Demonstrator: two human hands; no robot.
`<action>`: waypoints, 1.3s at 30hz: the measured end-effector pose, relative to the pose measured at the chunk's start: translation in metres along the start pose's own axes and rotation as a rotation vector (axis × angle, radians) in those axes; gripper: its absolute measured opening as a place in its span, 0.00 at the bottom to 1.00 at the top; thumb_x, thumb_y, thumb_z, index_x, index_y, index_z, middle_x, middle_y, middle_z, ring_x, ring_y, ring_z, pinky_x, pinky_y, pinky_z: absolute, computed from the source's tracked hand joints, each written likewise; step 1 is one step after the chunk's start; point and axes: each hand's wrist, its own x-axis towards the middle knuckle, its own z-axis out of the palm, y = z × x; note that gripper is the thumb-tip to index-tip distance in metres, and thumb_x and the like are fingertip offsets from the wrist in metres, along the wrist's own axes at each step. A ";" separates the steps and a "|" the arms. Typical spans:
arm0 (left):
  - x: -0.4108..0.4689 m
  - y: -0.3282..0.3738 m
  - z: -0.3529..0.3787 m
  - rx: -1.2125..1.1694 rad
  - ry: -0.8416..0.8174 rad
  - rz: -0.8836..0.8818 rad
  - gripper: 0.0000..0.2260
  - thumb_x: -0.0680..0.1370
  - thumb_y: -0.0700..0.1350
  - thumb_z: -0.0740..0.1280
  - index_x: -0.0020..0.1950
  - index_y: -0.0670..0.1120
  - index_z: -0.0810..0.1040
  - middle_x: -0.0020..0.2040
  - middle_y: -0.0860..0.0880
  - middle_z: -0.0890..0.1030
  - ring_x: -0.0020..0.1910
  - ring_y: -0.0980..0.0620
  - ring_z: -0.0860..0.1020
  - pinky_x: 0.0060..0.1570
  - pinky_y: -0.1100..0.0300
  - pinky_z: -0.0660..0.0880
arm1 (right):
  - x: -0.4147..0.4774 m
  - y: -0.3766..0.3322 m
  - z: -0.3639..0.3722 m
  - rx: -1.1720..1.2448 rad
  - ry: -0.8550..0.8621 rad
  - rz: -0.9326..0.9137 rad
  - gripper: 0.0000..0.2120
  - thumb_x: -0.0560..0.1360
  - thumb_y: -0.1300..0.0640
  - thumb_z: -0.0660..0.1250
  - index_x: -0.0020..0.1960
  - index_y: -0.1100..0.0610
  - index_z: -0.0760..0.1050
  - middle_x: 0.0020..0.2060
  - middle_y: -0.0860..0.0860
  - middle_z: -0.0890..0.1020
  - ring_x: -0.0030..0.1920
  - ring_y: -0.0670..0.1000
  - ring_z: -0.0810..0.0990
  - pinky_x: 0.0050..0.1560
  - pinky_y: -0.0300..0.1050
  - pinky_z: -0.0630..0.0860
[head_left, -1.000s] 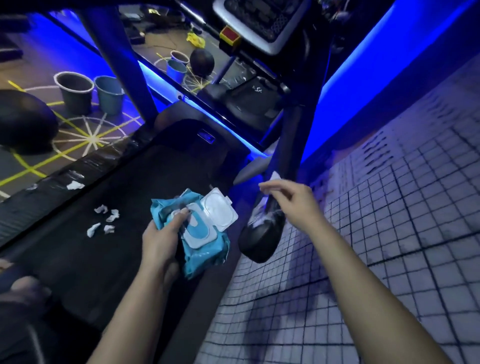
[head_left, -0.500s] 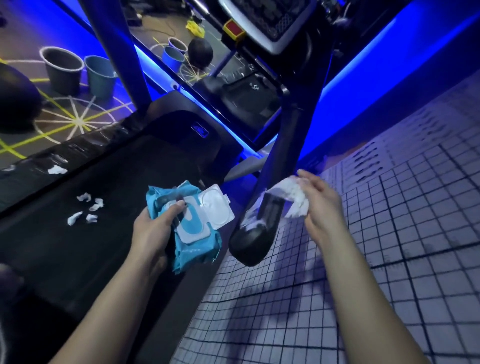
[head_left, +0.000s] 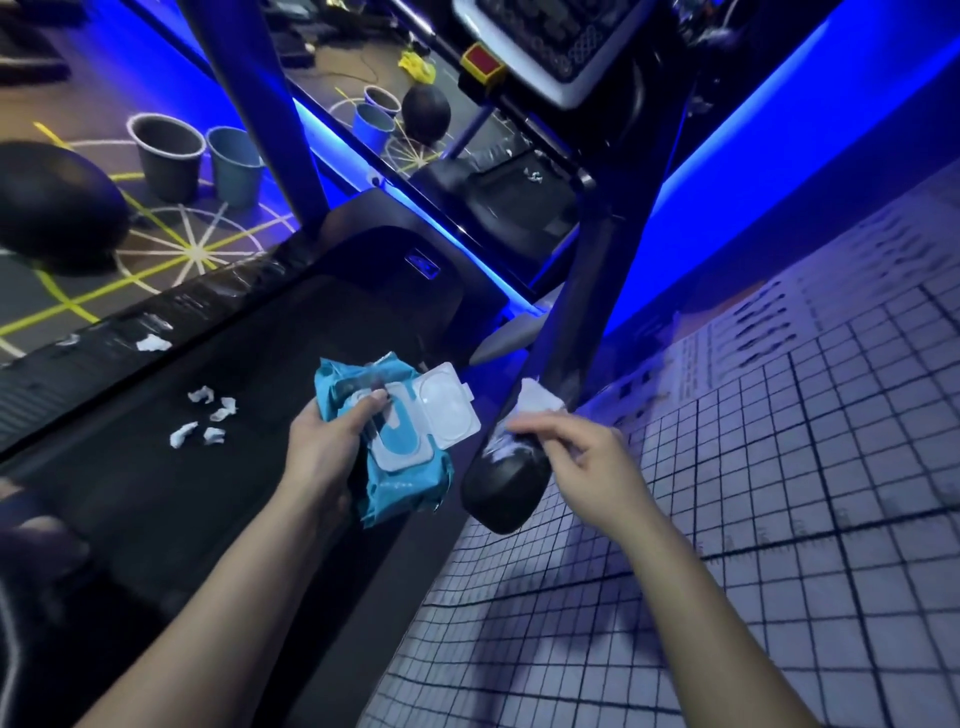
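Note:
My left hand (head_left: 324, 452) grips a blue pack of wet wipes (head_left: 395, 467) whose clear plastic lid (head_left: 447, 410) stands flipped open. My right hand (head_left: 587, 462) holds a white wipe (head_left: 537, 400) against the black handrail end (head_left: 506, 486) of the treadmill, fingers curled over it. A pale smear shows on the top of the handrail just left of my fingers.
The black treadmill belt (head_left: 218, 467) carries several crumpled white scraps (head_left: 205, 423). The console (head_left: 540, 47) rises above on blue-lit uprights (head_left: 597, 312). Two buckets (head_left: 200, 163) and a black ball (head_left: 52, 208) sit on the floor at left. Tiled floor (head_left: 779, 467) lies right.
My right hand has come back down with the wipe onto the handrail end, after lifting it off to the right. The left hand keeps its grip on the pack.

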 end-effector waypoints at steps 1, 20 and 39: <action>0.001 0.000 0.000 0.003 0.000 0.003 0.10 0.80 0.39 0.75 0.61 0.43 0.84 0.48 0.44 0.89 0.41 0.49 0.88 0.34 0.58 0.83 | -0.002 -0.003 -0.002 0.031 -0.027 -0.001 0.21 0.80 0.70 0.62 0.56 0.47 0.85 0.53 0.39 0.85 0.57 0.39 0.81 0.60 0.34 0.75; 0.024 -0.007 -0.008 0.042 0.054 0.030 0.10 0.79 0.40 0.76 0.60 0.42 0.84 0.52 0.40 0.88 0.42 0.48 0.87 0.38 0.55 0.84 | 0.113 0.012 -0.015 -0.790 -0.239 -0.051 0.15 0.81 0.62 0.63 0.57 0.46 0.84 0.53 0.43 0.80 0.60 0.53 0.70 0.60 0.46 0.62; 0.027 -0.007 -0.008 -0.009 0.037 0.008 0.09 0.79 0.38 0.75 0.60 0.42 0.85 0.48 0.44 0.89 0.41 0.49 0.88 0.36 0.57 0.83 | 0.097 -0.053 -0.009 -0.869 -0.788 0.098 0.15 0.73 0.63 0.63 0.44 0.46 0.83 0.40 0.48 0.85 0.42 0.50 0.84 0.46 0.50 0.83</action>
